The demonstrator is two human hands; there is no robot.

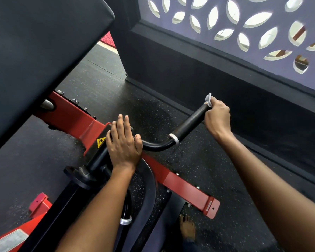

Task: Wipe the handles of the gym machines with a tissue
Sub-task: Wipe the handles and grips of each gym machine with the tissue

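The right hand (216, 117) is closed around the far end of the black handle (187, 124), pinching a white tissue (208, 99) against the tip; a corner of tissue shows above the knuckles. The grip wraps the bar, likely so the tissue cleans its full circumference. The left hand (123, 142) lies open, fingers straight, pressed on the handle's base where it joins the red frame (182, 188), apparently to steady the machine. The textured grip between the hands is exposed and judged not yet finished.
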